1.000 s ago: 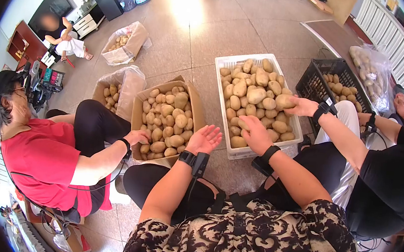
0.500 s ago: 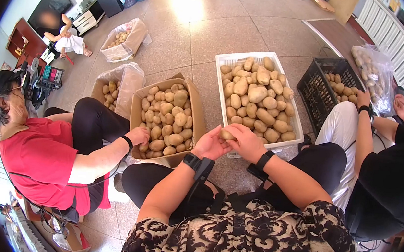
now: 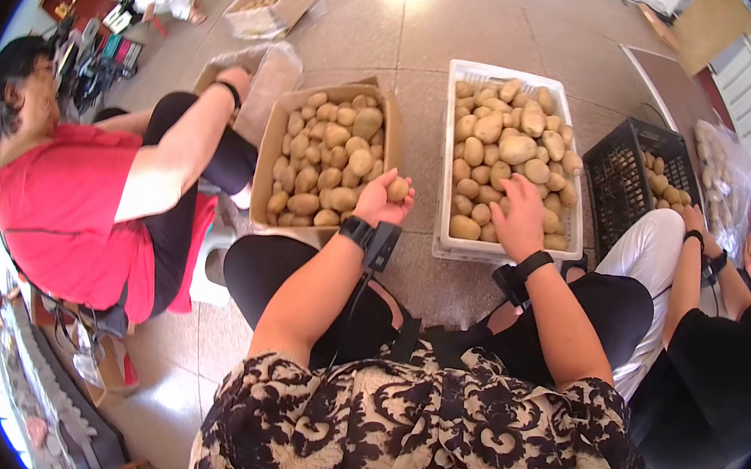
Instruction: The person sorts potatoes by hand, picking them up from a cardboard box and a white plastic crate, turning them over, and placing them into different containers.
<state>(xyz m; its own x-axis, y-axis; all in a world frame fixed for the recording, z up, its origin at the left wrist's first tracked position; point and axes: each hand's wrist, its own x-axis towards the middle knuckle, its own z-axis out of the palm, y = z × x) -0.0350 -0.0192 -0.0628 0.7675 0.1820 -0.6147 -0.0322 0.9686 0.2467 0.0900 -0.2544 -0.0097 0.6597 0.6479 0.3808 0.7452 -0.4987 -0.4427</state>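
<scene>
A potato (image 3: 398,189) rests in my left hand (image 3: 380,204), palm up with the fingers curled round it, just right of the cardboard box (image 3: 263,188) full of potatoes. My right hand (image 3: 521,220) reaches over the near part of the white crate (image 3: 450,162), its fingers apart and the tips at the heaped potatoes (image 3: 518,149). Nothing shows in its grasp, though its palm side is hidden.
At left, a person in red (image 3: 78,194) reaches into a lined box (image 3: 273,73). Another lined box (image 3: 276,4) stands farther back. To the right are a black crate (image 3: 616,168), a clear bag of potatoes (image 3: 725,175) and a person in black (image 3: 712,389).
My hands have parted: the left moved left with the potato, the right went over the white crate. The person in red moved a hand from the cardboard box to the lined box.
</scene>
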